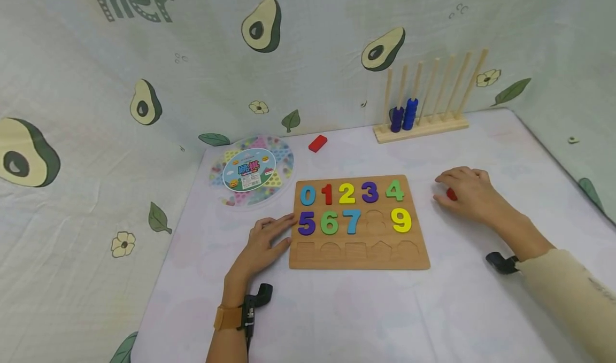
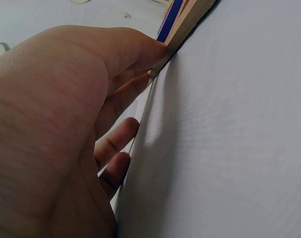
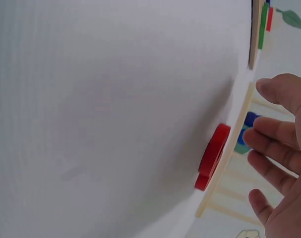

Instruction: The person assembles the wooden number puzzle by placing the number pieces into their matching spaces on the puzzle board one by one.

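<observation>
A wooden number board (image 1: 361, 250) lies on the table with coloured digits in its upper two rows; one recess, between the 7 and the 9, shows bare wood. My left hand (image 1: 263, 249) rests at the board's left edge, its thumb and fingertips touching the side in the left wrist view. To the right of the board, my right hand (image 1: 469, 196) hovers over a small red piece (image 3: 213, 156), its fingers relaxed and apart from it. That piece lies on the table, seen edge-on, with a notch in its side; the hand partly hides it in the head view.
A round, clear-wrapped game board (image 1: 284, 162) lies at the back left. Beside it is a red block (image 1: 317, 143). Toward the back right stands a wooden peg rack (image 1: 445, 125) with blue beads on two pegs. Patterned cloth (image 1: 317, 42) hangs behind the table.
</observation>
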A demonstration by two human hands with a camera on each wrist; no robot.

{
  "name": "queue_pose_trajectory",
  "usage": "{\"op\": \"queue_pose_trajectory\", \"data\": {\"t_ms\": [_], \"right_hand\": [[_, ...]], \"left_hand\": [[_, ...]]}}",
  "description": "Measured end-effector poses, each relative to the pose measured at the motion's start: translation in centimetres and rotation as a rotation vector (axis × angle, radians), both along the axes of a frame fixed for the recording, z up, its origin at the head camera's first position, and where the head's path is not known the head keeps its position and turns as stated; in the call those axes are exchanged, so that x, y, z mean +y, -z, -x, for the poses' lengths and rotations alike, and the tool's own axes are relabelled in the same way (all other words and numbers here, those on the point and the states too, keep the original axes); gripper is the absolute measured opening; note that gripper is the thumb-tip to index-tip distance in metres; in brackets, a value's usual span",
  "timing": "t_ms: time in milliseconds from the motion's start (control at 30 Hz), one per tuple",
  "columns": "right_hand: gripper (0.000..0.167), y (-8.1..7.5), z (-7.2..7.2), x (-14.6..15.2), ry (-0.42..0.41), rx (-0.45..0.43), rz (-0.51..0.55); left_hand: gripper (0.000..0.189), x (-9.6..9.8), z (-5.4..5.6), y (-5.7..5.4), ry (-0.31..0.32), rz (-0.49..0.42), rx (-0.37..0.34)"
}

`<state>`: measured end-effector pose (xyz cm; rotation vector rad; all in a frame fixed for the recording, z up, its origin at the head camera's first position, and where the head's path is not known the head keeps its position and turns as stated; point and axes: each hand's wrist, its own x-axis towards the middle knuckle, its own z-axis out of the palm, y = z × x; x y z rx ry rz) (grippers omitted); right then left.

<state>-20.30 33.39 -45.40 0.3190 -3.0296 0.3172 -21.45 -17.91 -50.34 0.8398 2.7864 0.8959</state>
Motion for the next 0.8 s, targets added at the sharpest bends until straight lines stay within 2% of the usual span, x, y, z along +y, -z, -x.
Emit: {"op": "queue_pose_trajectory", "data": {"t_ms": [400, 800], "right_hand": [[0.06, 0.5, 0.3, 2.5, 0.105, -0.084, -0.05], [0.063, 0.9, -0.3, 3.8, 0.1, -0.072, -0.038]], "left_hand": [[0.049, 0.0, 0.0, 0.0, -0.016, 0.002, -0.014], [0.049, -0.1, 0.2, 0.3, -0.013, 0.009, -0.011]]}}
